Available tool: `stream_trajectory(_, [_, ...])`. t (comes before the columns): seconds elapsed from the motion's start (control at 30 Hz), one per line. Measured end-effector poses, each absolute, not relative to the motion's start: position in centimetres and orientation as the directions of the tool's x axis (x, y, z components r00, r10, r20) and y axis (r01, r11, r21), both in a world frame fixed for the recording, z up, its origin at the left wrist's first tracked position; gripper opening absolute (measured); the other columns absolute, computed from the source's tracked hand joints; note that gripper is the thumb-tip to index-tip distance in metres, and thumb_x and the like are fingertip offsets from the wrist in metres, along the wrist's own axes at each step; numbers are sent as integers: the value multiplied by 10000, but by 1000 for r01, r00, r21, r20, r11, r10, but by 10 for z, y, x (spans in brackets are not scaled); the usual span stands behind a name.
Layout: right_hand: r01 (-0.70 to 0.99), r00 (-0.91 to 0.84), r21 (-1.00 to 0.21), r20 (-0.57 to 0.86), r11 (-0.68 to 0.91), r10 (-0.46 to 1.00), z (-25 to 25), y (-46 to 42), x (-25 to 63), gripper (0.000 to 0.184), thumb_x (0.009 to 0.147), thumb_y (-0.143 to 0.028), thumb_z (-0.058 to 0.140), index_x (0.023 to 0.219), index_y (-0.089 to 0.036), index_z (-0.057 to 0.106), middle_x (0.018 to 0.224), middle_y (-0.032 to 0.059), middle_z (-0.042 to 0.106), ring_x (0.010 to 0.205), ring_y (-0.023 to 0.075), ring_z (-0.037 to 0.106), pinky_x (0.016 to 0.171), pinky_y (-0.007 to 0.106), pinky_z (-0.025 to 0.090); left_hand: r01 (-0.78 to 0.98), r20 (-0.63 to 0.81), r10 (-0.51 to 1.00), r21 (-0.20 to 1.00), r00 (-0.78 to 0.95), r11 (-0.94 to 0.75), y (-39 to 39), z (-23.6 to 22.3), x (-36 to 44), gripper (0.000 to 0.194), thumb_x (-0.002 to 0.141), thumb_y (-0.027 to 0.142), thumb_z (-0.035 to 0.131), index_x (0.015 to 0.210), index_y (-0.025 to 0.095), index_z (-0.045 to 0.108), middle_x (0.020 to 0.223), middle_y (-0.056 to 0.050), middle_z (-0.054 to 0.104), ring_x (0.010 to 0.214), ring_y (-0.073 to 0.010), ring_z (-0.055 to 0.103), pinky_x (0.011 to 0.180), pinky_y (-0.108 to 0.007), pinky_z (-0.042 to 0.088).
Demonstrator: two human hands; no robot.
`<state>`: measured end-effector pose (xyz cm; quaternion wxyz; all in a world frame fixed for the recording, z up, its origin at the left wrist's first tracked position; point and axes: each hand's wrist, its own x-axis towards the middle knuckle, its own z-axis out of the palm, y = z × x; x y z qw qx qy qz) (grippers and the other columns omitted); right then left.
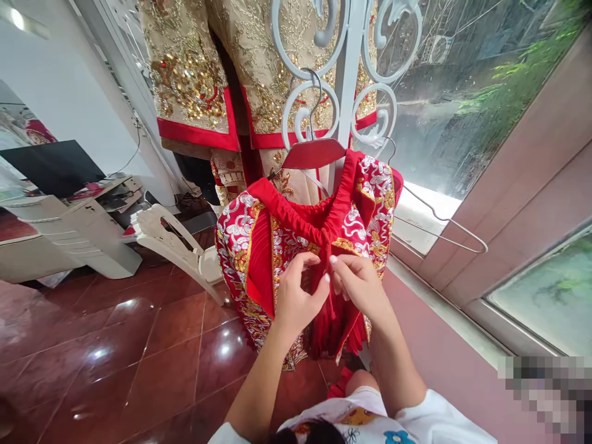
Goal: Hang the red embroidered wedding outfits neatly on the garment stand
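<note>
A red garment with silver and gold embroidery [238, 262] hangs in front of me, its gathered red waistband [296, 219] sagging below a red hanger [314, 154]. From the waistband's front hangs a thin red drawstring [327, 243]. My left hand [298, 296] is at the drawstring from the left, thumb against it and index finger curled above; its other fingertips are partly hidden. Close beside it on the right, my right hand [361, 283] pinches the drawstring between thumb and fingers. Both hands are in front of the garment's red pleated part.
The hanger hooks onto a white scrollwork metal rack [345, 74]. Gold-sequined garments [198, 80] hang behind it. A bare wire hanger [444, 219] juts out right, near the window. At left stand a white chair [178, 246] and a desk [83, 228] with a dark monitor [53, 172].
</note>
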<state>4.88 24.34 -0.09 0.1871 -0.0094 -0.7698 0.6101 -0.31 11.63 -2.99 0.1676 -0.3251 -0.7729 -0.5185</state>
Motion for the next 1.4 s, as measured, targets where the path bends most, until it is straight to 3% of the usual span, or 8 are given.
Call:
stream_trajectory(0.13, [-209,-694,-842,486,498,531,-1,245,33,230,811,-344,560,908,-138,594,590,-16,554,515,75,464,540,197,341,629,563,283,720,-776,292,132,-23,-7,268,816,253,565,1075,195,527,970,-56,644,891,-163,620,809,-293,515])
stream_trajectory(0.3, [-175,-788,-815,452,553,417,-8,250,8,182,796,-303,552,765,-127,592,607,5,556,542,87,454,551,220,315,596,515,300,698,-803,396,145,-28,-21,224,839,210,520,1058,194,565,956,-66,665,838,-176,624,781,-316,506])
stream_trajectory(0.5, [-292,-923,-928,336,230,186,-4,257,11,246,773,-363,542,694,-137,485,600,-26,466,538,60,386,518,191,302,598,520,299,663,-800,450,145,-24,-20,165,850,227,511,927,155,638,892,-84,658,782,-179,599,740,-308,468])
stream_trajectory(0.67, [-289,-926,-956,265,-52,271,-10,262,18,256,735,-395,557,708,-156,469,468,-72,363,392,38,258,394,181,196,578,449,506,807,-736,123,131,-31,-24,224,857,273,519,852,152,707,904,-69,640,815,-135,603,725,-231,485])
stream_trajectory(0.8, [-327,-865,-943,271,-65,422,-23,263,15,185,688,-325,522,750,-176,431,470,-73,438,359,52,326,375,174,247,424,384,423,906,-821,0,120,-33,-26,285,799,361,619,984,168,717,967,-60,624,736,-92,596,619,-176,487])
stream_trajectory(1.0, [-341,-877,-940,304,-35,371,-32,255,10,145,652,-274,478,739,-172,423,565,-47,497,498,69,471,476,171,378,-1,150,515,960,-844,-282,126,-25,-23,377,598,362,784,873,120,692,762,-53,659,575,-91,588,431,-139,431])
stream_trajectory(1.17, [-48,-998,-958,36,-284,47,-31,254,18,177,647,-341,461,680,-173,412,543,-14,539,467,95,508,466,201,431,99,235,410,940,-881,-327,131,-25,-29,271,605,300,770,719,117,605,831,-66,677,672,-120,629,497,-167,499])
stream_trajectory(1.4, [-13,-999,-982,20,-191,-38,-28,268,36,454,714,-539,628,608,-128,468,489,-12,527,318,5,244,329,153,138,61,254,411,902,-876,-427,118,-26,-39,260,604,216,720,588,135,473,830,-52,637,807,-131,611,651,-217,547])
